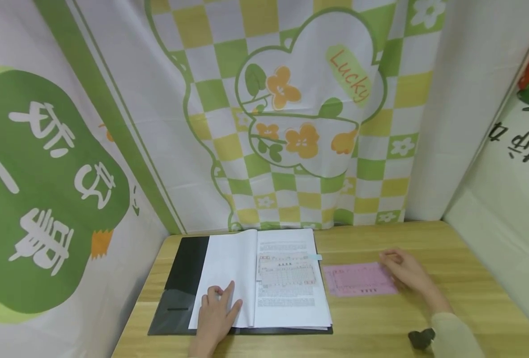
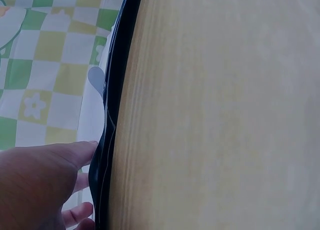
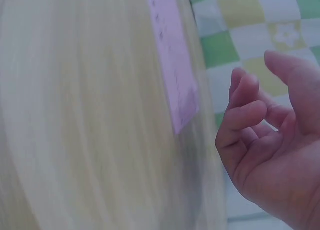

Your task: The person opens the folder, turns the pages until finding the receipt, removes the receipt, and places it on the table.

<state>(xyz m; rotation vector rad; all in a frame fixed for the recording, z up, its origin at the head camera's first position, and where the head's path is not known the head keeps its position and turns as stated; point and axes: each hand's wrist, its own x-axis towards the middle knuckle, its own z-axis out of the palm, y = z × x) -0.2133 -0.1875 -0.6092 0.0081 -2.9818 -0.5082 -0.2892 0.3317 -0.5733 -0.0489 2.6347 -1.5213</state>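
A black folder (image 1: 179, 288) lies open on the wooden table in the head view. My left hand (image 1: 216, 314) rests on its blank white left page (image 1: 228, 258), fingers spread. A pale form with red print (image 1: 287, 276) sits on the printed right page (image 1: 287, 303). To the folder's right lies a pink slip (image 1: 354, 279). My right hand (image 1: 405, 271) is at the slip's right end, and in the right wrist view its loosely curled fingers (image 3: 245, 112) hold nothing. The left wrist view shows my left hand (image 2: 40, 185) by the folder's dark edge (image 2: 117, 79).
A light blue tab (image 1: 315, 257) sticks out from the folder's right side. Checkered cloth (image 1: 300, 199) hangs at the table's back edge, with printed cloth walls on both sides. Wooden tabletop (image 1: 372, 323) extends in front of the slip.
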